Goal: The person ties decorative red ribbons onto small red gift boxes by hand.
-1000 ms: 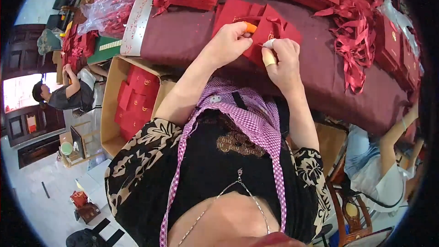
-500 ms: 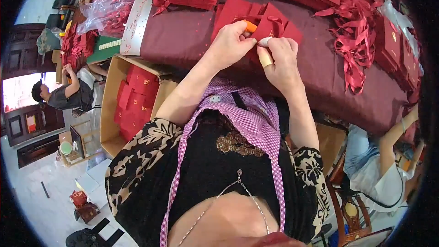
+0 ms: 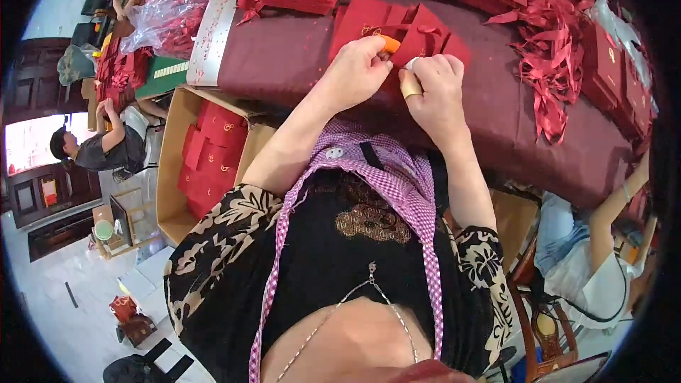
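Newly, I see gold print [image 3: 374,30]; left hand [image 3: 356,74] and right hand [image 3: 438,85] pinch seemingly unfinished red bag [image 3: 418,39] by the surface [image 3: 273,60]'s near edge.

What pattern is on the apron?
The apron has small purple-and-white checks, seen best in the head view.

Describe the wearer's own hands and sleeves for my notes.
The left hand wears an orange finger cover. The right hand has a white fingertip cover and a pale yellow band. Black sleeves with a beige floral print leave the forearms bare.
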Tool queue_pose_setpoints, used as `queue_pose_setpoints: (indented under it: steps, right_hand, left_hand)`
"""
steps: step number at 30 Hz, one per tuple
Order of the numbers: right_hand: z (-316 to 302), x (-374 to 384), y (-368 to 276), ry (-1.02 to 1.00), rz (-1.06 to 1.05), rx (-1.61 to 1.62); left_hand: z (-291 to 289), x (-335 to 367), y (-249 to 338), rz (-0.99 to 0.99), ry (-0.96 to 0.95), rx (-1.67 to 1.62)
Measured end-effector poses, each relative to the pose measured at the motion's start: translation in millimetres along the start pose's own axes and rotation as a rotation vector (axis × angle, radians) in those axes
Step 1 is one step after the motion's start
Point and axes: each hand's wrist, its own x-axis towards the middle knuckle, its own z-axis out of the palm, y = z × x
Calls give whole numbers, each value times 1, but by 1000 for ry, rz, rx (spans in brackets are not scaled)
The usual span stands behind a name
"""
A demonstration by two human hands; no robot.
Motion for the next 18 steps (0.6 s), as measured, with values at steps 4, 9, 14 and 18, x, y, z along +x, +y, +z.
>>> queue_pose_setpoints:
  steps: [4,9,14,18]
  right_hand:
    - [5,-3,0,73,-14,-29]
    - [-2,-5,8,-23,178,212]
    - [-3,-9,13,4,166,188]
    - [-6,-11,16,-73,216,173]
  left_hand:
    - [2,1,1,-3,22,22]
    - [2,1,-3,-14,-3,-54]
    - [2,5,-20,-75,-1,-109]
    - [2,5,-24,-223,-48,-425]
